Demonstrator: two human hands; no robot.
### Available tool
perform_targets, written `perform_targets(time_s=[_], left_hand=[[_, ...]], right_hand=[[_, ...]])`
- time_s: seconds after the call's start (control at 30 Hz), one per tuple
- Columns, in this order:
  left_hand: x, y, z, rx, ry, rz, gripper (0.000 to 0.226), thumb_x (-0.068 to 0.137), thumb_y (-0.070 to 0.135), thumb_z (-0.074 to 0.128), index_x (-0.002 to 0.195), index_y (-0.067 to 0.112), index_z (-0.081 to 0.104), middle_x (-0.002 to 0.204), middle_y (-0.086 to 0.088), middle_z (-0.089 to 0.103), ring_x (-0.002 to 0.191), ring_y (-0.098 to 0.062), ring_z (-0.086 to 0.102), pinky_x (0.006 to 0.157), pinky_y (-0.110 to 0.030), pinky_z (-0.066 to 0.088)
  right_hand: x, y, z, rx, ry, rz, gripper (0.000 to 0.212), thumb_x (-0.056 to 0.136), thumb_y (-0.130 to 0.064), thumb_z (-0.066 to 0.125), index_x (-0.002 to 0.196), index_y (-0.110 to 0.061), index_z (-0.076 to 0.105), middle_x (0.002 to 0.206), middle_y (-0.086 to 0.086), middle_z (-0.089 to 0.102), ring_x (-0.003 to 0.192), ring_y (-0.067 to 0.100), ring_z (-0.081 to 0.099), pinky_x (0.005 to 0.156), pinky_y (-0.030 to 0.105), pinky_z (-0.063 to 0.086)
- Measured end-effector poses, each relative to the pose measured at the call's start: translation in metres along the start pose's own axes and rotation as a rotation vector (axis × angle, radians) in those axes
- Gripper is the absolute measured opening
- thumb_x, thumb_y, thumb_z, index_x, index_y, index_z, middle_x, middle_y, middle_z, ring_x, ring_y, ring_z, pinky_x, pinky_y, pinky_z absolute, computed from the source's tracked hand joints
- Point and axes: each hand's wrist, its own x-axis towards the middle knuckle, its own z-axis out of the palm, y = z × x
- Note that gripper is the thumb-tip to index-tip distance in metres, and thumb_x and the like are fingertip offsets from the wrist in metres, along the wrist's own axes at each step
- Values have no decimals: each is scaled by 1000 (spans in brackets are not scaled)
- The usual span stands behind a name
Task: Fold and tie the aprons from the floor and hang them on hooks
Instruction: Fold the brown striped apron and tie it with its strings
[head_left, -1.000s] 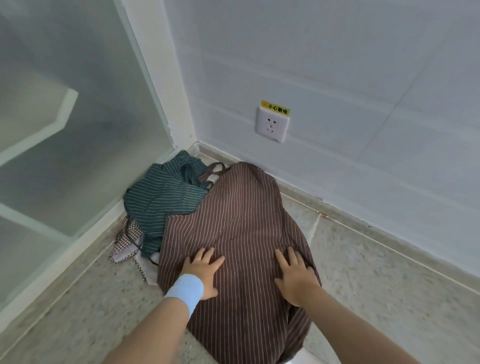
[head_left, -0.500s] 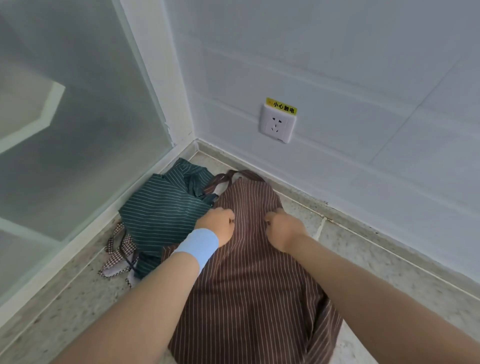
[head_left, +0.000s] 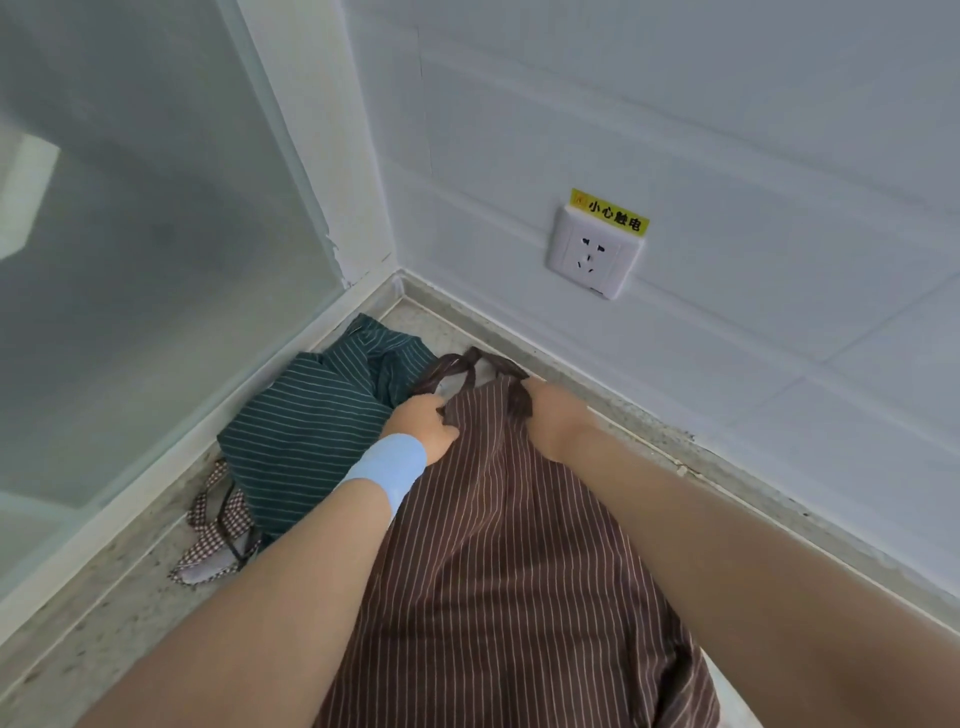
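A: Head view: where lies the brown apron (head_left: 509, 545)?
B: On the floor (head_left: 93, 639), its top edge grasped in the curled fingers of the left hand (head_left: 423, 428) and right hand (head_left: 553, 415); the green apron (head_left: 306, 431) lies just left of them.

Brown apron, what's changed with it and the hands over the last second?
The left grip and right grip moved from lying flat on the lower part of the brown apron up to its top edge. Each now holds a top corner by the strap. The green apron and checked cloth stayed put.
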Motion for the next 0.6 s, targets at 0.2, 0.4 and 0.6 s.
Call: perform_targets(time_s=[0.2,0.4,0.6], left_hand=[[-23,13,-22,-348,76,-21,26,84,3,48,91,16,69,88,-10,69,77,-25,63,68,-31,49],[-81,-6,-20,-123,251,306,17,90,11,59,78,15,71,94,2,60,82,-17,59,77,-32,49],[-135,-31,-7,532,-400,343,15,92,15,61,97,22,72,96,-5,66,66,-14,54,67,-27,50]], right_hand=[[-36,17,-11,92,413,-112,21,83,-9,62,99,-16,74,117,7,60,111,30,51,96,42,46],[-109,33,-16,111,556,-308,19,72,-3,71,76,-17,59,103,2,63,93,22,59,105,53,43],[-180,42,18,-91,148,-495,17,81,-18,64,94,-29,63,98,-11,60,77,10,62,70,32,58]])
